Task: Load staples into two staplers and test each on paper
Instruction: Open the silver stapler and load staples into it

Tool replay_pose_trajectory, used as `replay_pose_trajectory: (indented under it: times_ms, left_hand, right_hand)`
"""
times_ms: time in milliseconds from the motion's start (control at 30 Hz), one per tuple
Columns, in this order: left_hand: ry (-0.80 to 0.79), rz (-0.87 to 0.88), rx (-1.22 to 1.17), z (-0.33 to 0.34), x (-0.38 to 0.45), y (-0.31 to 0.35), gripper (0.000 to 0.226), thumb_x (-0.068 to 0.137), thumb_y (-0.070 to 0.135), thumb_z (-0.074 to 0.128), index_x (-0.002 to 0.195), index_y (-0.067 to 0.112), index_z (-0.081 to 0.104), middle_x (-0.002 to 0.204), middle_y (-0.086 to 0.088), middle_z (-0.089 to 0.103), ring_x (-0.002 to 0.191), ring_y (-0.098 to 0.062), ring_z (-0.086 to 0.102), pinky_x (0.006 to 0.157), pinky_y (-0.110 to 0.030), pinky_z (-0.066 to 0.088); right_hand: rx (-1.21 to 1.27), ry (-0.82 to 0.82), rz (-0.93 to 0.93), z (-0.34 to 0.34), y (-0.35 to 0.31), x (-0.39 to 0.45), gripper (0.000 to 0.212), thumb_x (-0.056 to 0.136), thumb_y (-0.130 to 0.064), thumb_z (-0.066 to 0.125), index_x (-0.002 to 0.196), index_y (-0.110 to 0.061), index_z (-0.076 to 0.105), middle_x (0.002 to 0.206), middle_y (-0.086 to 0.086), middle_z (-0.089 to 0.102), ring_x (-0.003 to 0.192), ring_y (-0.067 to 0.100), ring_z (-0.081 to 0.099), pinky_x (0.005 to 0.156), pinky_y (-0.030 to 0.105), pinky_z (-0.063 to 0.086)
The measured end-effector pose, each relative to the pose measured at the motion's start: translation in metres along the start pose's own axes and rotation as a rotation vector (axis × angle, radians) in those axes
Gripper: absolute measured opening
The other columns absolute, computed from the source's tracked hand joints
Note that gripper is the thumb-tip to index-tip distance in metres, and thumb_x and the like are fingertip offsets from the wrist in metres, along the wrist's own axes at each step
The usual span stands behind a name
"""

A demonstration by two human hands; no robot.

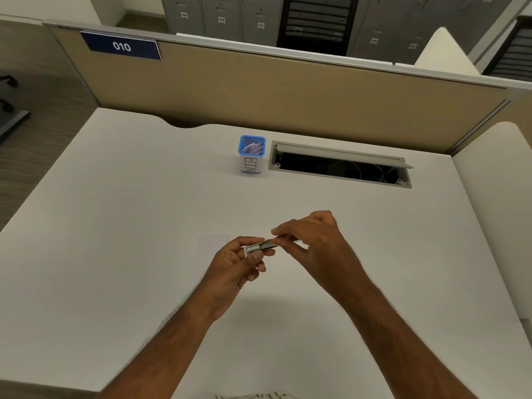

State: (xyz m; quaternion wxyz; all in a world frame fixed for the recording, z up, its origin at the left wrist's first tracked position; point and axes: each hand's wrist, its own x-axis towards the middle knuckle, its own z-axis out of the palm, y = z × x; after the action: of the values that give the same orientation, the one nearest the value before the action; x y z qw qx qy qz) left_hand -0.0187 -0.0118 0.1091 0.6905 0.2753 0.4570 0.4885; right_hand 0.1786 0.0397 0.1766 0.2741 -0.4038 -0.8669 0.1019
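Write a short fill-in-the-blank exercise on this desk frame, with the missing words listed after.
1. The left hand and right hand both hold a small silver metal ____ above the white desk.
2. The blue-rimmed square container carries a handwritten label reading ____.
3. To the right of that container the rectangular grey cable hatch stands ____.
4. The dark blue sign on the tan partition reads ____.

Missing words: stapler; BIN; open; 010

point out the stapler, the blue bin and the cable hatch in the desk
stapler (pixel 260 247): head view, on its shiny metal body between the two hands
blue bin (pixel 251 168): head view, on the white label on its front
cable hatch (pixel 339 154): head view, on its raised grey lid
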Motion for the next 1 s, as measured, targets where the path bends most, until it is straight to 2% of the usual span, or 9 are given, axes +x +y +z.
replay_pose_trajectory:
  times_ms: [167, 333, 467, 600, 733, 867, 1000]
  left_hand:
    - [0.007, 0.063, 0.130, -0.001, 0.001, 0.004, 0.031, 0.091, 0.018, 0.071, 0.119, 0.006, 0.069, 0.107, -0.018, 0.079, 0.077, -0.020, 0.067, 0.063, -0.028, 0.048]
    - [0.002, 0.096, 0.260, -0.005, 0.002, 0.008, 0.017, 0.100, 0.007, 0.067, 0.117, 0.006, 0.070, 0.104, -0.017, 0.080, 0.080, -0.020, 0.069, 0.063, -0.027, 0.050]
    - [-0.010, 0.095, 0.347, -0.005, 0.002, 0.011, 0.016, 0.100, 0.004, 0.066, 0.115, 0.006, 0.070, 0.102, -0.014, 0.081, 0.079, -0.019, 0.069, 0.065, -0.028, 0.051]
    - [-0.049, 0.079, 0.421, -0.005, 0.003, 0.012, 0.017, 0.101, 0.005, 0.066, 0.116, 0.008, 0.071, 0.103, -0.011, 0.082, 0.084, -0.020, 0.073, 0.068, -0.031, 0.053]
    - [-0.067, 0.070, 0.435, -0.004, 0.003, 0.014, 0.017, 0.101, 0.004, 0.065, 0.116, 0.008, 0.071, 0.104, -0.012, 0.082, 0.088, -0.023, 0.075, 0.068, -0.031, 0.053]
    - [-0.064, 0.065, 0.430, -0.004, 0.005, 0.013, 0.016, 0.101, 0.005, 0.066, 0.115, 0.008, 0.071, 0.103, -0.013, 0.082, 0.088, -0.024, 0.075, 0.068, -0.032, 0.053]
    - [-0.067, 0.064, 0.433, -0.004, 0.004, 0.011, 0.015, 0.100, 0.004, 0.066, 0.114, 0.007, 0.071, 0.102, -0.013, 0.082, 0.088, -0.024, 0.075, 0.067, -0.032, 0.053]
  right_hand:
    - [-0.009, 0.002, -0.022, 0.005, 0.005, -0.008, 0.011, 0.090, -0.027, 0.075, 0.098, -0.019, 0.079, 0.086, -0.009, 0.079, 0.074, 0.014, 0.071, 0.092, 0.032, 0.036]
    - [-0.046, -0.039, -0.035, 0.009, 0.014, -0.015, 0.010, 0.089, -0.015, 0.083, 0.093, -0.021, 0.076, 0.087, -0.009, 0.077, 0.073, 0.016, 0.070, 0.092, 0.033, 0.033]
    - [-0.049, -0.044, -0.053, 0.013, 0.018, -0.018, 0.006, 0.093, -0.015, 0.071, 0.088, -0.018, 0.072, 0.079, -0.005, 0.072, 0.066, 0.021, 0.064, 0.086, 0.033, 0.035]
    - [-0.035, -0.101, -0.073, 0.019, 0.021, -0.020, 0.024, 0.101, -0.026, 0.053, 0.086, -0.019, 0.070, 0.076, -0.006, 0.068, 0.066, 0.019, 0.061, 0.083, 0.037, 0.044]
    - [-0.036, -0.148, -0.094, 0.022, 0.023, -0.019, 0.031, 0.101, -0.029, 0.048, 0.082, -0.018, 0.069, 0.071, -0.004, 0.063, 0.063, 0.021, 0.059, 0.072, 0.041, 0.053]
    - [-0.041, -0.187, -0.107, 0.021, 0.028, -0.017, 0.029, 0.102, -0.027, 0.050, 0.083, -0.019, 0.071, 0.073, -0.004, 0.066, 0.064, 0.021, 0.060, 0.070, 0.040, 0.052]
    - [-0.086, -0.217, -0.146, 0.020, 0.030, -0.020, 0.011, 0.097, -0.020, 0.065, 0.091, -0.024, 0.073, 0.082, -0.005, 0.073, 0.070, 0.022, 0.066, 0.073, 0.043, 0.052]
